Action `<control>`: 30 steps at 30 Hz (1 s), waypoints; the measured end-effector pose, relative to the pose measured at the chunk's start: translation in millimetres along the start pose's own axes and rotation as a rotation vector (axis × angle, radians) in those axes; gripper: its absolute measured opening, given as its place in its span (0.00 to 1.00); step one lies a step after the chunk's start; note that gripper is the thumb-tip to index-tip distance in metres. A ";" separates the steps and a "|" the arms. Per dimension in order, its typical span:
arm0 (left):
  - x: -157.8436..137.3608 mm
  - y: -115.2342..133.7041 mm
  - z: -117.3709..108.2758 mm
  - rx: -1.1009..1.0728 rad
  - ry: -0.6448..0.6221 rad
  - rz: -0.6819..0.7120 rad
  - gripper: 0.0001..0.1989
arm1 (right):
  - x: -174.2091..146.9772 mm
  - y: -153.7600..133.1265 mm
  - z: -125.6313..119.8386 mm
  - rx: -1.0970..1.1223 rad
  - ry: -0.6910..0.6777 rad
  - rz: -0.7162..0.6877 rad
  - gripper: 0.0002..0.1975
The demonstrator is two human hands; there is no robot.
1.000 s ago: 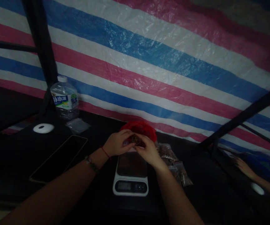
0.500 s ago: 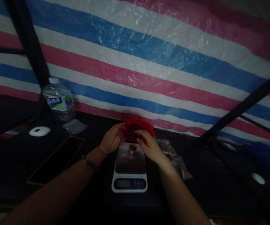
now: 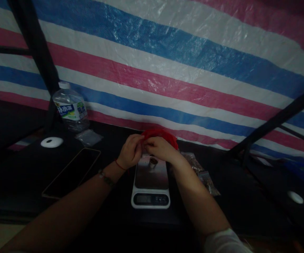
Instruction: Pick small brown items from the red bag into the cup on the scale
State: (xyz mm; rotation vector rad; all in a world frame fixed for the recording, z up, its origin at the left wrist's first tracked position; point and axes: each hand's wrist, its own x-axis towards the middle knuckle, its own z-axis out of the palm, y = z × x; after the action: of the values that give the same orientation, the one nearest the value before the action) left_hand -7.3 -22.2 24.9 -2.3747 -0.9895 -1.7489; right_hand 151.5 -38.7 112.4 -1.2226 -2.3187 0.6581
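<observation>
A white kitchen scale (image 3: 152, 179) with a metal plate lies in front of me, its display facing me. On the plate stands a small round cup (image 3: 153, 162) with something brownish inside. Behind it sits an open red plastic bag (image 3: 165, 134), partly covered by my hands. My left hand (image 3: 130, 151) is at the bag's left edge, fingers closed on something too dim to make out. Reaching across the front of the bag, my right hand (image 3: 159, 148) has its fingertips pinched close to the left ones; whatever they hold is hidden.
Filled clear zip bags (image 3: 207, 182) lie right of the scale. On the left are a phone (image 3: 71, 173), a white oval object (image 3: 52, 142), an empty-looking clear bag (image 3: 90, 137) and a large plastic bottle (image 3: 72, 109). Striped sheeting (image 3: 167, 88) hangs behind the black table.
My right hand has moved from over the red bag's opening leftward to my left hand's fingertips, its fingers now closed together. The view has shifted slightly.
</observation>
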 end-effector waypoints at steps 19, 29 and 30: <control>8.7 -13.4 4.8 -0.461 -0.300 -0.540 0.19 | -17.5 15.5 -30.1 -0.043 0.054 -0.102 0.10; 0.0 -20.7 17.8 -1.001 -0.166 -0.854 0.23 | -26.8 17.5 -36.6 0.005 0.081 -0.043 0.16; 0.1 -20.0 18.4 -1.003 -0.168 -0.865 0.22 | -27.0 18.2 -37.3 0.003 0.071 -0.048 0.16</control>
State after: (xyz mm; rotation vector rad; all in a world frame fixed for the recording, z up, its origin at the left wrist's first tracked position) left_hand -1.7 0.7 11.5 -2.8644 -1.6197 -2.9379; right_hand 198.4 -44.7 127.1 -1.1663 -2.2807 0.5923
